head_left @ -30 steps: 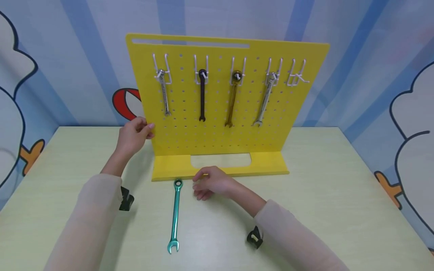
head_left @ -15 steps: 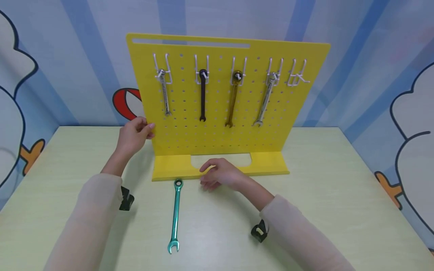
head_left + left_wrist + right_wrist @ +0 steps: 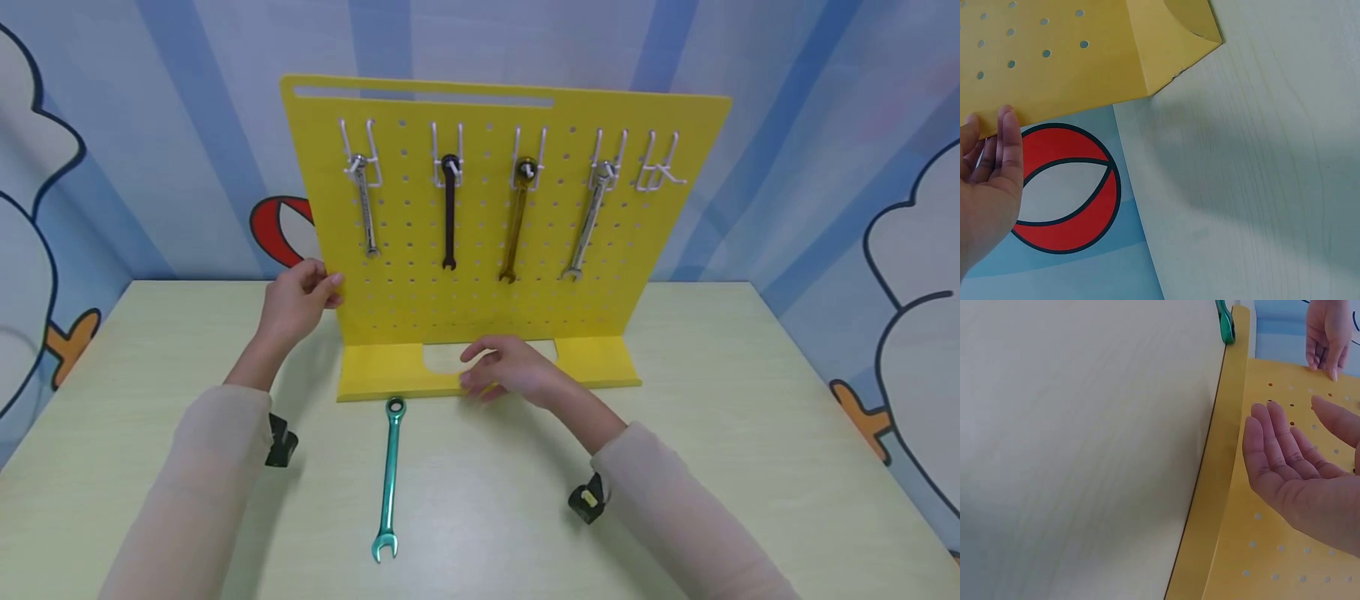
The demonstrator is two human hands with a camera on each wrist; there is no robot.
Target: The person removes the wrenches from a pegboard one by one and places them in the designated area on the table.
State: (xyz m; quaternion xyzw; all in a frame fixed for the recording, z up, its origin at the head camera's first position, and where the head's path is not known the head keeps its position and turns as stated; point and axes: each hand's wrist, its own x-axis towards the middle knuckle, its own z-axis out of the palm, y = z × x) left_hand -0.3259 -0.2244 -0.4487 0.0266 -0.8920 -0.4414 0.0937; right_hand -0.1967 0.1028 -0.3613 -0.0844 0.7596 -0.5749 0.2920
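My left hand [image 3: 296,298] pinches the left edge of a yellow pegboard [image 3: 420,292] between thumb and fingers; the left wrist view shows the fingertips at that edge. My right hand [image 3: 513,367], holding nothing, is over the front of the board's base, its fingers loosely bent. In the right wrist view its palm [image 3: 1310,494] faces up in front of the perforated panel. A green combination wrench [image 3: 388,483] lies on the table, ring end near the base. On white hooks hang a small silver wrench [image 3: 366,208], a black wrench [image 3: 450,217], a bronze wrench [image 3: 515,229] and a larger silver wrench [image 3: 588,221].
At the board's far right is a bare white hook [image 3: 660,167]. The board's base [image 3: 382,367] has a wide cutout and rests on a pale wood table [image 3: 712,400]. Behind stands a blue striped wall [image 3: 495,42] with cartoon drawings.
My right hand has moved right and away from me, from beside the green wrench's ring end to over the base cutout. My left hand and the wrenches have stayed put.
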